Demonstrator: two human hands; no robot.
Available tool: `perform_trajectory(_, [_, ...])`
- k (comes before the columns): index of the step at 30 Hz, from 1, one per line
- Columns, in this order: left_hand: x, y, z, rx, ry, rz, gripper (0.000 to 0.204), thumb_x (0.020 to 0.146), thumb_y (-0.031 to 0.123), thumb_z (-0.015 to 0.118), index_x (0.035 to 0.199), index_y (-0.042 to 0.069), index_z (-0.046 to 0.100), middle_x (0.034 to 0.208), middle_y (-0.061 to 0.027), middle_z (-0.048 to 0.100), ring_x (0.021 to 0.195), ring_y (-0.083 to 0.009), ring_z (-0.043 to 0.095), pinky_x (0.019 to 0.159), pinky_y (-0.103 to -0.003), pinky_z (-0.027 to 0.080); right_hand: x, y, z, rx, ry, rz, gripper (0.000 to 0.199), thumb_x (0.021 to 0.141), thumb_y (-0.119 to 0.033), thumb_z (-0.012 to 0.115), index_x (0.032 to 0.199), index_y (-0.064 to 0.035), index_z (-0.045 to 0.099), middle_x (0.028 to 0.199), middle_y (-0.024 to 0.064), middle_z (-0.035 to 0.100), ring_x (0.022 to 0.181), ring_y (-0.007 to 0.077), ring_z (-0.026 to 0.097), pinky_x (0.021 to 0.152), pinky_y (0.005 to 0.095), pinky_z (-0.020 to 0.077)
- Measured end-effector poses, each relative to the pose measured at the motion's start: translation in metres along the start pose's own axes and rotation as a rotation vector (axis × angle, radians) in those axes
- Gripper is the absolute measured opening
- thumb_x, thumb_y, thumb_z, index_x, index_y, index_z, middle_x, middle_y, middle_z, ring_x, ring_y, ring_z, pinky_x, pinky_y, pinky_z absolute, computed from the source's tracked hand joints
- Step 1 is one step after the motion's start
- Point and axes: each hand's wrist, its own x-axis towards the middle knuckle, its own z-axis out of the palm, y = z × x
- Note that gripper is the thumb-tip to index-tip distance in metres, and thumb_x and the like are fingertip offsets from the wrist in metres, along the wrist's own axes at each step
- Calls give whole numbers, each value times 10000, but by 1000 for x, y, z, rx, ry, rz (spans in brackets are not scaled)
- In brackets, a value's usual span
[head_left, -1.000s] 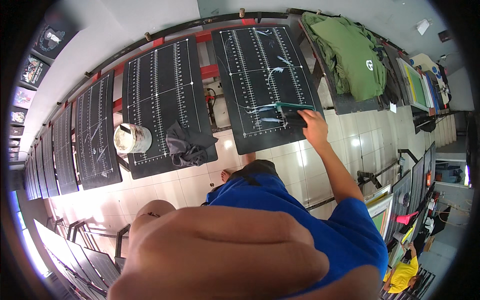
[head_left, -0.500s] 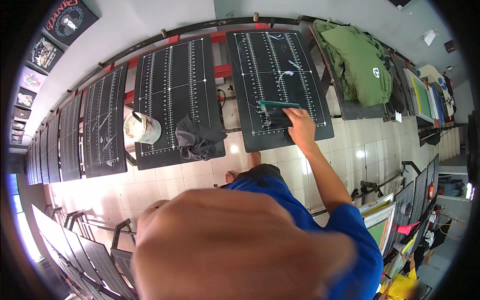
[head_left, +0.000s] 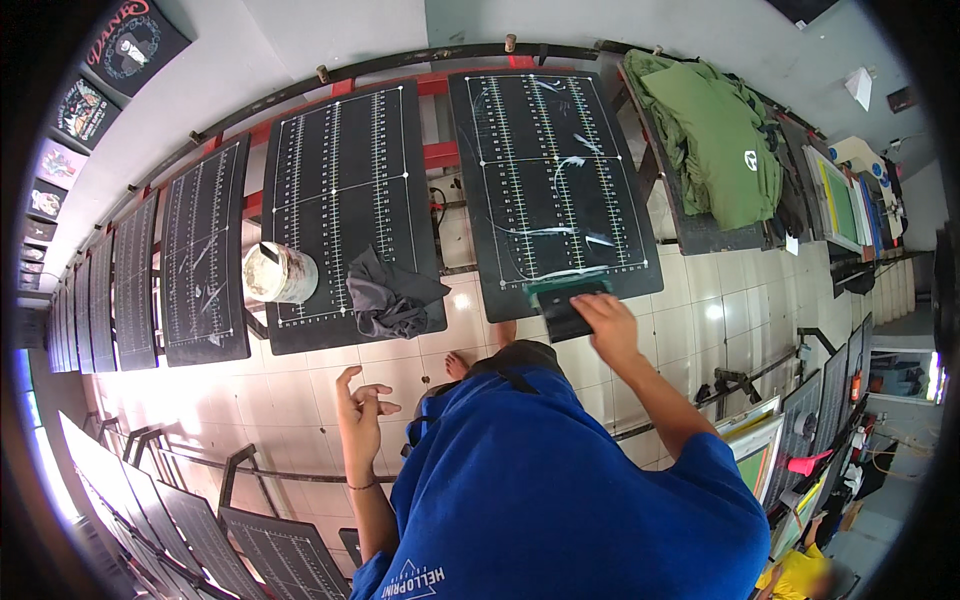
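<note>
The black ruled board bore white smears, and at its near edge a green-edged black scraper was clamped in the right hand, while the left hand, well apart from it, hung above the tiled floor with fingers loosely curled.

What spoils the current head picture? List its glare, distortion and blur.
Head view: glare washes out the floor at left and bleaches a panel at lower left; the long black rail bows across the top, corners go dark; the yellow-clad co-worker's head is blurred, while the right hand and its black squeegee look fairly sharp.
</note>
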Motion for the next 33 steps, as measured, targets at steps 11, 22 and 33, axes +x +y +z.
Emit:
perform_trajectory(11, [64, 9, 21, 413, -128, 233, 232, 994, 87, 555, 1205, 23, 627, 1100, -102, 690, 966, -184, 660, 756, -307, 533, 99, -26, 22, 40, -1, 63, 555, 698, 36, 669, 1234, -108, 674, 1208, 26, 652, 1107, 265, 597, 927, 395, 509])
perform_trajectory(22, [52, -33, 14, 382, -48, 161, 204, 979, 70, 585, 1171, 20, 631, 1046, -95, 699, 847, -145, 662, 698, -270, 516, 54, -54, 33, 0, -36, 14, 572, 712, 23, 667, 1268, -112, 657, 1229, 33, 638, 1132, 296, 588, 949, 411, 502])
perform_trajectory(33, [31, -262, -27, 227, 46, -494, 283, 978, 225, 578, 1114, -9, 660, 933, -122, 710, 733, -197, 695, 583, -329, 539, 244, 49, 54, -65, 165, 111, 470, 767, -4, 655, 1230, -86, 663, 1184, 61, 646, 1053, 296, 599, 883, 414, 522])
